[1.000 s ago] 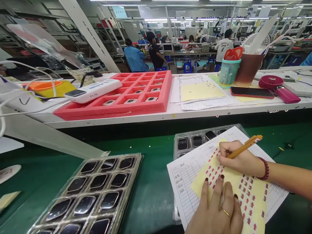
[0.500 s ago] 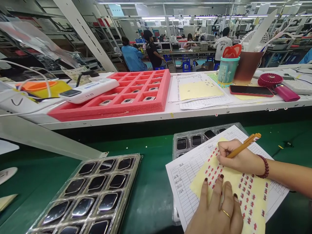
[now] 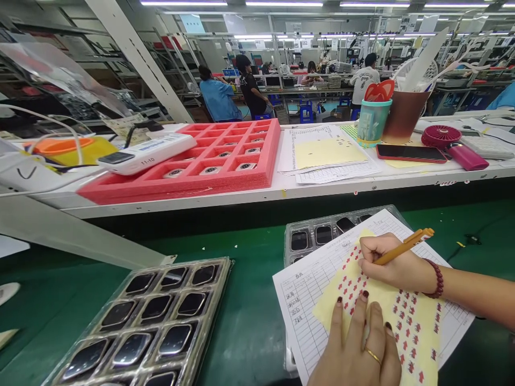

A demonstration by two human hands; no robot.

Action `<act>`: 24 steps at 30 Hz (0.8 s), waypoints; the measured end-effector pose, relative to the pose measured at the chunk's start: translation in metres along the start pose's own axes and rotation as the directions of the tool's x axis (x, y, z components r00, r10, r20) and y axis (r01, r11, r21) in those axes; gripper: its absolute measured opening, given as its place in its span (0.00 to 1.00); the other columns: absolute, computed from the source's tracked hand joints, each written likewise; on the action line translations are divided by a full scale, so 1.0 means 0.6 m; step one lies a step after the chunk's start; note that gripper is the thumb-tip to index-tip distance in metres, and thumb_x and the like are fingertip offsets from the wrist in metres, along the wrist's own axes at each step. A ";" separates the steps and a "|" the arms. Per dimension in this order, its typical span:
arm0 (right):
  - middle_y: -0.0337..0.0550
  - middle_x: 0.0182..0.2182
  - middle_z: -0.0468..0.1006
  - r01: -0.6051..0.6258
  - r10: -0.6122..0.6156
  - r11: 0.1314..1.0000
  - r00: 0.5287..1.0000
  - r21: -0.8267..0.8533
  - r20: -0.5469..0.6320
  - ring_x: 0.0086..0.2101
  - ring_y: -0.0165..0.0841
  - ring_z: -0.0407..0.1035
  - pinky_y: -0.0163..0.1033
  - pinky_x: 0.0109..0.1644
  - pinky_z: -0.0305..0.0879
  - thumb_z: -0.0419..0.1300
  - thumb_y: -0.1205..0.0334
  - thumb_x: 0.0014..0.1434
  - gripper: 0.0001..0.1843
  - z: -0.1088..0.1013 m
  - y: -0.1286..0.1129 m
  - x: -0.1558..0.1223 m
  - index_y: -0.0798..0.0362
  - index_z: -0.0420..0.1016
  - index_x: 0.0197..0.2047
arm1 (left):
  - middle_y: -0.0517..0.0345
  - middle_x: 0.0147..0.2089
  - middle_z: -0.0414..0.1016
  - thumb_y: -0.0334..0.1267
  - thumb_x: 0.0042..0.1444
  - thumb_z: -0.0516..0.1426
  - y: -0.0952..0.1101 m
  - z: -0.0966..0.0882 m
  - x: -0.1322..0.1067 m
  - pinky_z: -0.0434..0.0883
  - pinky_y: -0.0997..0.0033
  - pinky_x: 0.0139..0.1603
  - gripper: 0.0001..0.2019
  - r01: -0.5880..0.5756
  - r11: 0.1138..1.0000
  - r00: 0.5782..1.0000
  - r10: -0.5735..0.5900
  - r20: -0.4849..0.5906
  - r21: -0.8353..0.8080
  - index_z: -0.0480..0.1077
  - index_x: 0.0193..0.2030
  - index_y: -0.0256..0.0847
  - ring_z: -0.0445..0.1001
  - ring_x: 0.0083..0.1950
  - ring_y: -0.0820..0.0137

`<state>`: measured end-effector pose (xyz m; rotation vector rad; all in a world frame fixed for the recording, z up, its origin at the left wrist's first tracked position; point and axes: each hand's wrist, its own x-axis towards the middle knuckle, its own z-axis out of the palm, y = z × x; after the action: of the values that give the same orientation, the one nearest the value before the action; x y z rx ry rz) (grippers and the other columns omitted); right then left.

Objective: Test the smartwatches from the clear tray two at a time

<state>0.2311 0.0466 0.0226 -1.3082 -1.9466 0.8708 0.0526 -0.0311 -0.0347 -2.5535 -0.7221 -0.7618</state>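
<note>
Right hand (image 3: 396, 265) is curled tight around a slim orange pen (image 3: 402, 247), gripped like you'd normally write, and the tip sits down by the fingers, right at the sheet, though I can't tell if it's actually touching. Left hand (image 3: 356, 348) is open, fingers spread and pressing flat, holding down a yellow sheet of small red stickers (image 3: 418, 332). That sheet lies on top of a white printed ruled paper form (image 3: 309, 316), with the whole stack angled on a green work mat (image 3: 241, 332). A dark red beaded bracelet (image 3: 433, 279) sits on the right wrist, and a gold ring (image 3: 373, 355) is on the left hand.

The form partly covers a clear plastic tray of dark glossy parts (image 3: 322, 236), and a second, similar tray (image 3: 145, 321) sits off to the left. Up on the white tabletop (image 3: 281, 190) there's a pink foam tray with round metal parts (image 3: 211, 170), plus a black smartphone (image 3: 410, 153). Other workers sit further back.
</note>
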 end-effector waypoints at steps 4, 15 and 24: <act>0.30 0.16 0.56 0.004 -0.004 1.000 1.000 -0.001 0.007 0.20 0.26 0.48 0.34 0.23 0.45 0.55 0.69 0.49 0.15 -0.001 0.001 0.000 0.49 0.52 0.20 | 0.53 0.51 0.75 0.39 0.59 0.55 -0.002 -0.002 -0.001 0.68 0.48 0.52 0.06 -0.019 1.000 1.000 0.019 0.009 0.007 0.70 0.42 0.42 0.73 0.53 0.55; 0.30 0.16 0.56 0.012 -0.012 1.000 1.000 0.000 0.000 0.20 0.26 0.48 0.34 0.23 0.45 0.55 0.69 0.48 0.15 -0.002 -0.001 0.000 0.49 0.50 0.19 | 0.54 0.54 0.75 0.39 0.60 0.56 -0.011 -0.026 0.007 0.69 0.52 0.53 0.08 -0.045 0.999 0.988 0.047 0.146 -0.019 0.70 0.45 0.43 0.72 0.55 0.57; 0.31 0.17 0.58 -0.019 0.020 1.000 1.000 0.016 -0.017 0.20 0.26 0.50 0.33 0.23 0.47 0.55 0.69 0.49 0.14 -0.001 0.005 0.002 0.49 0.52 0.19 | 0.54 0.55 0.74 0.40 0.60 0.56 -0.012 -0.026 0.005 0.69 0.52 0.54 0.09 -0.069 0.998 0.986 0.068 0.154 0.003 0.70 0.46 0.44 0.72 0.56 0.57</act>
<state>0.2326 0.0483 0.0208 -1.3235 -1.9131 0.8794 0.0447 -0.0317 -0.0195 -2.6364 -0.6784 -0.5437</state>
